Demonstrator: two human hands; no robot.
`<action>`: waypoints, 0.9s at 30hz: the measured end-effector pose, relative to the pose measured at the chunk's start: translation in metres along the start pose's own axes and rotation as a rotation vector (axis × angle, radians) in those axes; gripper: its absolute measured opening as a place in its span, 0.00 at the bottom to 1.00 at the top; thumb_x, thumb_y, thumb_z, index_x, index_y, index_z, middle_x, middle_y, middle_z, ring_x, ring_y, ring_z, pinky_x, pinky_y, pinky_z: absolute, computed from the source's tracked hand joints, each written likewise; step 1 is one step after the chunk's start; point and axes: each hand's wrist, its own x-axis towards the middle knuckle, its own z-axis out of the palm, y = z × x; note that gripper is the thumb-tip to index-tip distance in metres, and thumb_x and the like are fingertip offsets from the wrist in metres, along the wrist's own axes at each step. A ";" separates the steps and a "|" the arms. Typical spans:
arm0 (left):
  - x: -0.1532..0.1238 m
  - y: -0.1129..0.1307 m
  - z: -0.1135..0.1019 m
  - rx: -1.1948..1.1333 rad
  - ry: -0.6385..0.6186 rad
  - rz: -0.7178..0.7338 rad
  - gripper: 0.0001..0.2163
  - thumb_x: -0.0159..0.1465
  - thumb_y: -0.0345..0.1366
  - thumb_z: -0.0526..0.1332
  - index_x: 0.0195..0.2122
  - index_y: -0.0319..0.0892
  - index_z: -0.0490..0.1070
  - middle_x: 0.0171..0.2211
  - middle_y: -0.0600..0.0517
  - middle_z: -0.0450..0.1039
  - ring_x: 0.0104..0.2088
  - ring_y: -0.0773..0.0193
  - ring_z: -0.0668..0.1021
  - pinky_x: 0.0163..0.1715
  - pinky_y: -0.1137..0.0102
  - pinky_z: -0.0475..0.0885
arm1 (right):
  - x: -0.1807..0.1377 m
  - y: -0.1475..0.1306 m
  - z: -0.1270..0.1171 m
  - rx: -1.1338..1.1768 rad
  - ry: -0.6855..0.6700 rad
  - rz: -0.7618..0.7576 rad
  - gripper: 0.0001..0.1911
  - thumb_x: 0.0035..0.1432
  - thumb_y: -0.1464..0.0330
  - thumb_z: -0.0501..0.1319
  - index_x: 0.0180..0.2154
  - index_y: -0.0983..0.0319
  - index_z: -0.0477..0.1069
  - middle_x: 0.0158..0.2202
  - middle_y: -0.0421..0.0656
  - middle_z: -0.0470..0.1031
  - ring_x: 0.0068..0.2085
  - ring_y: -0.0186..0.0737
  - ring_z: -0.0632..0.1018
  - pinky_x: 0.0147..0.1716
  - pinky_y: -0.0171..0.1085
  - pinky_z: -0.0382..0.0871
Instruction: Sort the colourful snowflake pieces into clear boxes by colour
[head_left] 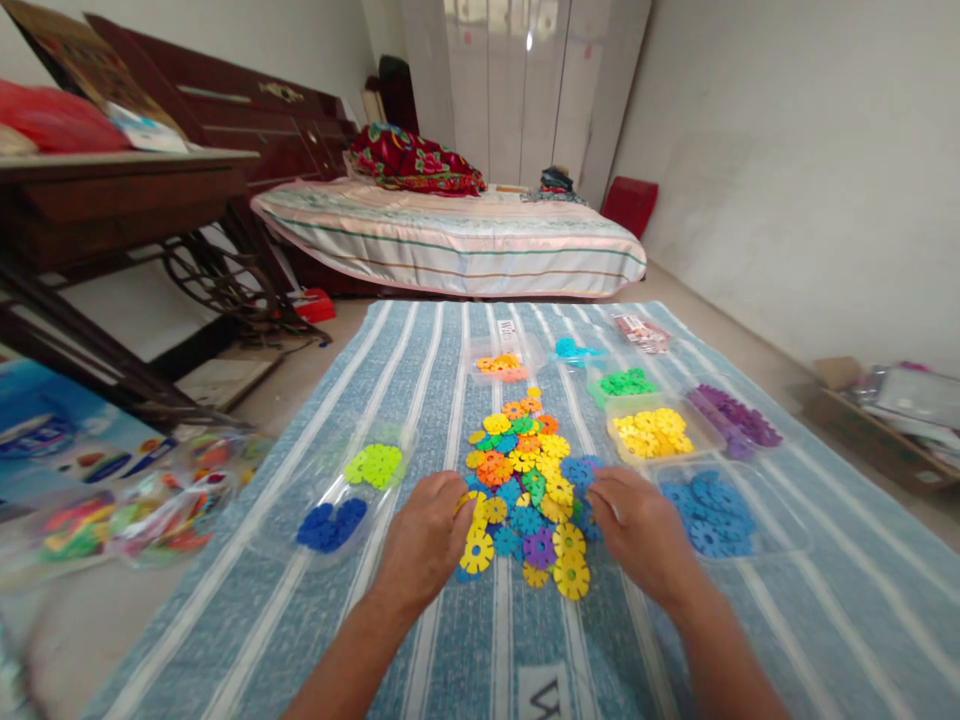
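Fingers of the left hand [426,528] and right hand [639,525] curl at the disc pile [525,462] between the side edges of the striped cloth [412,385], their grip impossible to tell, and the notched discs [573,577] look light and stiff, best pinched by the rim.

bed [465,240]; red floral bedding [420,165] on it; wooden table [112,205]; cardboard box [885,440]
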 end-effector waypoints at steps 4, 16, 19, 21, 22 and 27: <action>-0.007 -0.008 0.010 0.008 0.101 0.018 0.09 0.63 0.35 0.51 0.33 0.43 0.70 0.41 0.46 0.74 0.44 0.58 0.75 0.45 0.63 0.73 | -0.009 0.019 -0.036 -0.257 0.194 0.111 0.13 0.61 0.68 0.52 0.29 0.61 0.73 0.34 0.48 0.77 0.36 0.45 0.75 0.40 0.43 0.66; -0.014 -0.014 0.035 0.001 0.243 0.127 0.10 0.63 0.36 0.52 0.38 0.40 0.72 0.42 0.43 0.75 0.43 0.57 0.77 0.43 0.63 0.75 | -0.003 -0.033 0.024 -0.125 -0.059 0.139 0.07 0.57 0.68 0.59 0.36 0.63 0.73 0.42 0.50 0.74 0.49 0.50 0.71 0.48 0.46 0.66; -0.015 -0.015 0.036 -0.002 0.280 0.145 0.10 0.63 0.36 0.53 0.37 0.40 0.72 0.41 0.43 0.75 0.42 0.57 0.77 0.42 0.64 0.75 | 0.001 -0.039 0.047 -0.148 -0.048 0.152 0.06 0.55 0.70 0.60 0.36 0.63 0.72 0.43 0.51 0.73 0.52 0.53 0.69 0.50 0.48 0.64; -0.014 -0.016 0.037 -0.011 0.292 0.154 0.09 0.63 0.36 0.53 0.37 0.40 0.72 0.40 0.44 0.76 0.42 0.57 0.77 0.41 0.65 0.75 | 0.000 -0.038 0.054 -0.140 -0.018 0.127 0.04 0.57 0.71 0.59 0.34 0.63 0.72 0.42 0.50 0.73 0.51 0.51 0.69 0.50 0.48 0.64; -0.014 -0.016 0.037 -0.016 0.297 0.158 0.09 0.63 0.35 0.53 0.36 0.40 0.72 0.40 0.44 0.76 0.41 0.57 0.77 0.41 0.65 0.75 | -0.001 -0.037 0.056 -0.134 0.001 0.107 0.04 0.58 0.72 0.58 0.33 0.62 0.71 0.41 0.49 0.73 0.50 0.50 0.69 0.50 0.47 0.64; -0.011 -0.014 0.035 -0.030 0.312 0.167 0.09 0.62 0.34 0.53 0.36 0.40 0.72 0.39 0.44 0.76 0.40 0.58 0.77 0.40 0.65 0.75 | -0.005 -0.032 0.053 -0.098 0.084 -0.003 0.12 0.60 0.76 0.52 0.28 0.62 0.70 0.35 0.47 0.72 0.45 0.45 0.70 0.47 0.45 0.64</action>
